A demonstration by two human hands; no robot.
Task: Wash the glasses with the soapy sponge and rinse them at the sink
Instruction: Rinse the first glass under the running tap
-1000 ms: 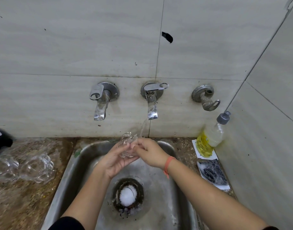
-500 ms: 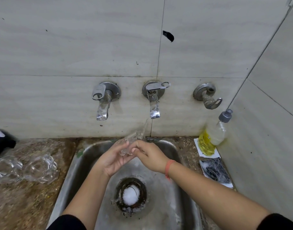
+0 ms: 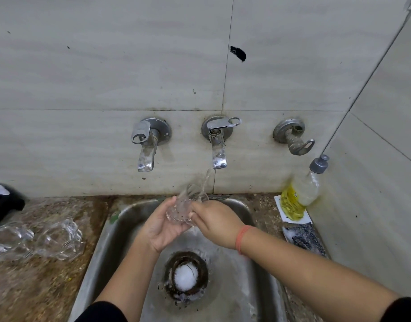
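Note:
A clear glass [image 3: 184, 205] is held over the steel sink [image 3: 111, 231], tilted with its mouth toward the wall. Water runs from the middle tap [image 3: 218, 149] into it. My left hand [image 3: 162, 226] cups the glass from below and the left. My right hand [image 3: 215, 220] grips its right side, fingers partly hidden behind the glass. Two more clear glasses [image 3: 58, 239] lie on the counter at the left. The soapy dark sponge [image 3: 303, 237] rests on the counter to the right of the sink.
A bottle of yellow dish soap [image 3: 299, 194] leans in the right corner on a white card. A second tap [image 3: 145, 145] and a valve [image 3: 292, 137] stick out of the tiled wall. Foam sits in the drain [image 3: 185, 277]. A dark object [image 3: 4, 201] lies at far left.
The glass has tipped and turned slightly between my hands under the running water. Both hands stay in the same place over the sink.

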